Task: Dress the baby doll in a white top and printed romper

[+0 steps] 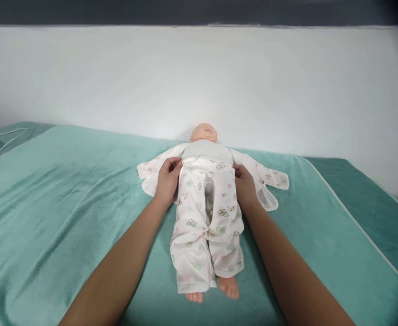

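Observation:
A baby doll (pixel 204 132) lies on its back, head toward the wall and bare feet toward me. It wears white printed baby pants (pixel 192 222) with an open crotch, their waistband up at its belly. My left hand (pixel 168 181) is closed on the pants' waist at the left side, fingertips at the cloth edge. At the right side my right hand (pixel 245 184) grips the same waistband, its fingers curled and partly hidden. A matching white baby jacket (pixel 272 179) is spread open under the doll, its sleeves stretched out to both sides.
A turquoise blanket (pixel 66 217) with soft wrinkles covers the bed. Darker green cloth (pixel 365 199) shows at the right. A white wall (pixel 117 81) rises directly behind the doll's head. A white cord-like loop (pixel 8 138) lies at the far left.

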`<state>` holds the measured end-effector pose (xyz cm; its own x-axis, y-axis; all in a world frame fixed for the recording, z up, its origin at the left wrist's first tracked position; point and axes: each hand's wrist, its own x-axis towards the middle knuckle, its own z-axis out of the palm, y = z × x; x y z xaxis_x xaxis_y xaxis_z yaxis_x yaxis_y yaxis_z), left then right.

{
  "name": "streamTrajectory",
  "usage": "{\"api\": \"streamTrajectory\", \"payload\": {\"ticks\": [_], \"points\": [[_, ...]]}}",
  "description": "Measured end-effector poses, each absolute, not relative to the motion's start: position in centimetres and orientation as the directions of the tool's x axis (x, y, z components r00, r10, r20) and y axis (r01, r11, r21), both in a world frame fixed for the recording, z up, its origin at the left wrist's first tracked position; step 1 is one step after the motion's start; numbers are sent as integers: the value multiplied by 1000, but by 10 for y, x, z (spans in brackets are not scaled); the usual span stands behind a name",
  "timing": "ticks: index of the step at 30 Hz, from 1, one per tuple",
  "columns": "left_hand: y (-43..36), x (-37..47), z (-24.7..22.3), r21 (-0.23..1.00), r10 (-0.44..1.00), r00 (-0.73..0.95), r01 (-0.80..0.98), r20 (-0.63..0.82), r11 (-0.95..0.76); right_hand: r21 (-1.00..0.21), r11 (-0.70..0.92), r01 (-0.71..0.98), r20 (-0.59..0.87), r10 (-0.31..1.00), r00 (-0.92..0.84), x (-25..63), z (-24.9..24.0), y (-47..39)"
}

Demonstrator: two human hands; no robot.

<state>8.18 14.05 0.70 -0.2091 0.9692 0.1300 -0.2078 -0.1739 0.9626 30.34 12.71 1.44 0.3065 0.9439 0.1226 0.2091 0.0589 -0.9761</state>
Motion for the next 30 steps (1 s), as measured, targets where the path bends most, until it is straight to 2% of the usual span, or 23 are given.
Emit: {"api": "streamTrajectory", "payload": {"ticks": [4,6,9,11,14,19,22,26,30], "points": [[140,82,8,948,986,-146,-292,82,-122,-987,80,137,117,951,286,305,10,128],[138,81,9,962,979,-163,-225,120,-155,-981,112,161,160,931,327,303,13,126],[136,78,15,962,946,-189,-23,262,-271,-946,219,237,298,876,378,299,23,119],[138,78,20,937,921,-174,67,348,-342,-918,289,271,370,870,325,297,31,115],[144,79,29,911,902,-151,147,405,-385,-909,313,277,365,917,162,300,42,115],[151,80,44,900,924,40,214,380,-379,-858,301,417,280,954,-113,313,53,128],[151,77,52,878,919,163,275,358,-391,-779,390,491,320,921,-222,318,56,139],[155,76,59,857,921,211,343,328,-384,-736,459,498,371,888,-271,316,57,149],[165,82,59,830,936,87,439,342,-344,-761,415,498,378,908,-179,310,57,154]]}}
